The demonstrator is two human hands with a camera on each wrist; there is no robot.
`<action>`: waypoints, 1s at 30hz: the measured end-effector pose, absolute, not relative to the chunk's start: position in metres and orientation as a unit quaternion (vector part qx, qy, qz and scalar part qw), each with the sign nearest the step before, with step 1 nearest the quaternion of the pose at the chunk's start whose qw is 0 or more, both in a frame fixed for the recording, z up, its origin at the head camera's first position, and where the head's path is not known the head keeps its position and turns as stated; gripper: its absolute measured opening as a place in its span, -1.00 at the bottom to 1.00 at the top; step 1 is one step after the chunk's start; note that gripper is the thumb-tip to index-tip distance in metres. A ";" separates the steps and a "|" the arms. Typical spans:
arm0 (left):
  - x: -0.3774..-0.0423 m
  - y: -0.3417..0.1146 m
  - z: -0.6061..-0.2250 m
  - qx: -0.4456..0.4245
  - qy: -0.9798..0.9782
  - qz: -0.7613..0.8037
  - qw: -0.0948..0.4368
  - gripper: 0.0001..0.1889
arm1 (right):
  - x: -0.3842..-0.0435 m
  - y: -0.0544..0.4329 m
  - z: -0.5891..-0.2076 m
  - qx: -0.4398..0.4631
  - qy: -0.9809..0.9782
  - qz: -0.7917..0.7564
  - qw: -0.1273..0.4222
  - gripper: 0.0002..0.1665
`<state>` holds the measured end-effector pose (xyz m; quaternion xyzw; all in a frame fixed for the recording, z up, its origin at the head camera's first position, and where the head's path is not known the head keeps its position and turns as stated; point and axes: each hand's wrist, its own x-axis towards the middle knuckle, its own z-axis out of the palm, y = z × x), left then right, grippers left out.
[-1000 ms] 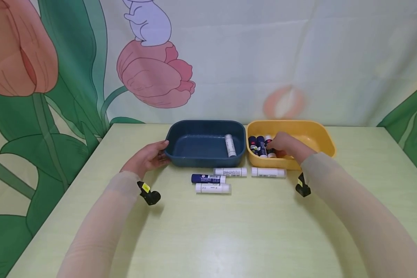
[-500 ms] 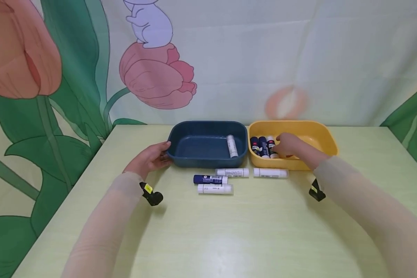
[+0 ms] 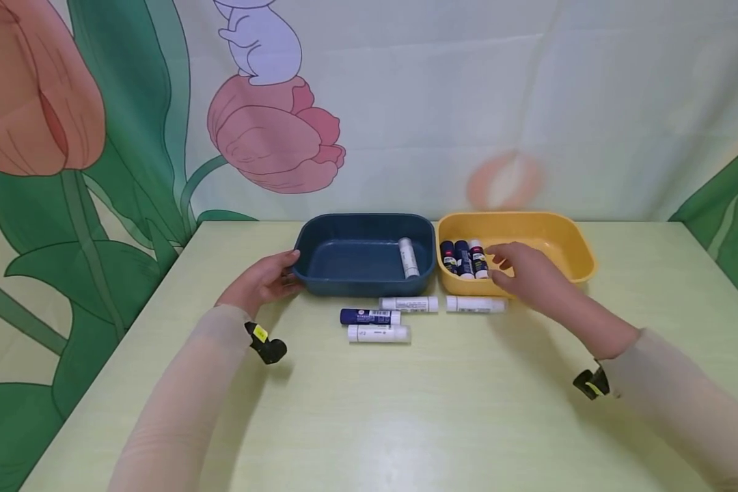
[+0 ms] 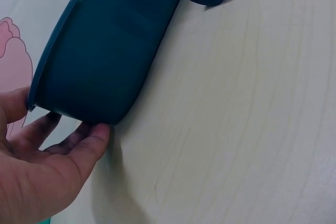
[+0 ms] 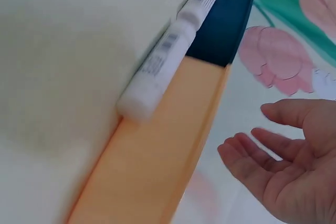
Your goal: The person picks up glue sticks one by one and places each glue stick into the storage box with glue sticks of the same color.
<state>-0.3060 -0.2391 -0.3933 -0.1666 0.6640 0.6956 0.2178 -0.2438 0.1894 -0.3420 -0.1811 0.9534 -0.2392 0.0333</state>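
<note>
My left hand (image 3: 261, 280) holds the left end of a dark blue tray (image 3: 357, 263), thumb at the rim and fingers against the outer wall, as the left wrist view shows. A white glue stick (image 3: 408, 258) lies inside it at the right. My right hand (image 3: 535, 277) hovers over the front of a yellow tray (image 3: 553, 239), fingers loosely bent and holding nothing. Three navy-and-white glue sticks (image 3: 464, 260) lie side by side at that tray's left end, just left of my right fingertips.
In front of the trays lie a navy glue stick (image 3: 370, 317) and white glue sticks (image 3: 378, 333) on the pale table (image 3: 369, 410). One white glue stick (image 5: 157, 74) lies along the yellow tray's front wall. A flower-printed cloth (image 3: 406, 102) hangs behind the table.
My right hand has let go of the rightmost glue stick in the yellow tray and drawn back to the right and towards me. My left hand stays at the blue tray.
</note>
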 end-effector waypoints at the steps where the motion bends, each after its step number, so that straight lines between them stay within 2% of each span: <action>1: -0.306 -0.239 -0.393 -0.168 0.664 0.696 0.217 -0.38 | -0.238 0.189 -0.344 -0.184 0.952 -0.242 0.029 -0.50; 6: -0.307 -0.238 -0.394 -0.174 0.663 0.695 0.218 -0.38 | -0.218 0.186 -0.364 -0.230 0.949 -0.215 0.001 -0.59; 13: -0.306 -0.238 -0.392 -0.168 0.672 0.687 0.220 -0.38 | -0.210 0.177 -0.389 -0.285 0.948 -0.131 -0.047 -0.54; 20: -0.304 -0.239 -0.391 -0.165 0.673 0.685 0.225 -0.38 | -0.212 0.167 -0.399 -0.271 0.958 -0.083 -0.042 -0.49; 30: -0.305 -0.238 -0.391 -0.168 0.672 0.687 0.220 -0.38 | -0.219 0.163 -0.400 -0.256 0.961 -0.081 -0.059 -0.66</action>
